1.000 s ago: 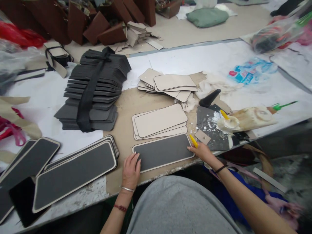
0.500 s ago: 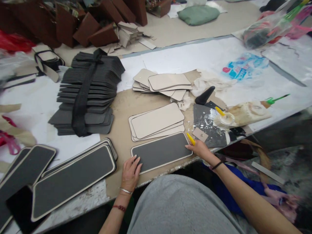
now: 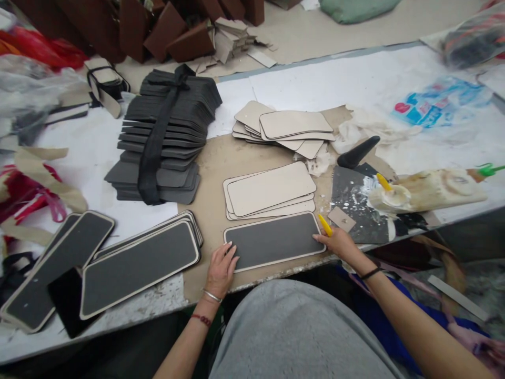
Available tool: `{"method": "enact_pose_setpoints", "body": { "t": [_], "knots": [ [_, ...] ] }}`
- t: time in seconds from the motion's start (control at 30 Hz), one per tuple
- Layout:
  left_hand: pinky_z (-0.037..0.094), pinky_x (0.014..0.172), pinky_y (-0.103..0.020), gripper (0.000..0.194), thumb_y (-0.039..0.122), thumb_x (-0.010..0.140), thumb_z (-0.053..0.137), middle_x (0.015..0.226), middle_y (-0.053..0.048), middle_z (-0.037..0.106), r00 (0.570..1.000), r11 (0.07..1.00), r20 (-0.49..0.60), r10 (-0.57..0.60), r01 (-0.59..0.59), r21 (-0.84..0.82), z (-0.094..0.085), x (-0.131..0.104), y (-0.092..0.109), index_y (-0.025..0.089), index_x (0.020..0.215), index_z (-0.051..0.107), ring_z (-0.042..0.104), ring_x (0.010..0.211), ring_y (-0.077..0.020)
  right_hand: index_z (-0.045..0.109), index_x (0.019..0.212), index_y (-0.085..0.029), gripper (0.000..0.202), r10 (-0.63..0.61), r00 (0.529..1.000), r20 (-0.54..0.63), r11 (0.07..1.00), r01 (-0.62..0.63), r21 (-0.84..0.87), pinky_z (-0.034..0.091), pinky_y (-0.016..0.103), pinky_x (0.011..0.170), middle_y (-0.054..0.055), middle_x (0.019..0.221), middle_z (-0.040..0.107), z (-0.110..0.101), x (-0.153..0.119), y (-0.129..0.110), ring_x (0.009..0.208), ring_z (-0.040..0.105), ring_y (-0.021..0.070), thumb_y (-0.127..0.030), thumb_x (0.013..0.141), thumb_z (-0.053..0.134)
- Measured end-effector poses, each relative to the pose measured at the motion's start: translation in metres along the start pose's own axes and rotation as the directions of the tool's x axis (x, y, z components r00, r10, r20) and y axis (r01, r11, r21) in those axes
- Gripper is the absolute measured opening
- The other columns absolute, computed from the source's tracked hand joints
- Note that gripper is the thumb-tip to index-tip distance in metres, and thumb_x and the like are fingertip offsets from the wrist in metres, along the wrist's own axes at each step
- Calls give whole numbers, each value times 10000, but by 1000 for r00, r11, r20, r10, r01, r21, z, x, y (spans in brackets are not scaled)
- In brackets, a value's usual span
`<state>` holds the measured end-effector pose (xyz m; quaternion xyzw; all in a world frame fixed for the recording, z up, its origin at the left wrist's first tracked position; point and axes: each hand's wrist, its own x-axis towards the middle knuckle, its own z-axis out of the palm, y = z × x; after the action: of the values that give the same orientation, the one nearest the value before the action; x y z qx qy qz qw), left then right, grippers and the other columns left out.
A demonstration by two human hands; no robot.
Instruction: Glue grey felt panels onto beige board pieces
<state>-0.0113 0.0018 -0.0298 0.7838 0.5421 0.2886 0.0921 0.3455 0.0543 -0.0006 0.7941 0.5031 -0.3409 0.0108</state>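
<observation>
The person wears a grey top, slightly mottled. By L hand: 1 shiny silver bangle, then 1 dark-red bracelet. By R hand: 1 thin blk band. Forearms are w/o sleeves.

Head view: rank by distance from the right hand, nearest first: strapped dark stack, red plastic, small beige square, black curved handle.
From the right hand:
1. small beige square: just beyond the hand
2. black curved handle: farther forward, slightly right
3. strapped dark stack: forward left
4. red plastic: far left, at the back
</observation>
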Motion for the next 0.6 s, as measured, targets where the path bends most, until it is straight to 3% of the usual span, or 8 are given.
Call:
{"method": "enact_pose_setpoints", "body": {
  "t": [0.43, 0.6],
  "knots": [
    [478, 871, -393, 266, 244, 834, 499, 1052, -104, 610, 999, 1000, 41, -31, 31, -6, -1, -1, -2, 190, 1079, 589, 552, 1004, -202, 555, 634, -186, 226, -26, 1000, 5, 999, 26, -41, 343, 236, 512, 2, 545, 545, 0, 2, 0, 539, 521, 147, -407, 671, 582],
    [480, 852, -382, 293, 209, 822, 518, 1052, -109, 599, 999, 999, 17, 32, -32, 16, -2, -2, -3, 180, 1109, 562, 542, 1004, -205, 591, 690, -173, 235, -23, 999, 34, 994, 26, -109, 356, 231, 545, 20, 615, 583, -5, -4, -7, 603, 550, 154, -404, 721, 560]
  ]
}}
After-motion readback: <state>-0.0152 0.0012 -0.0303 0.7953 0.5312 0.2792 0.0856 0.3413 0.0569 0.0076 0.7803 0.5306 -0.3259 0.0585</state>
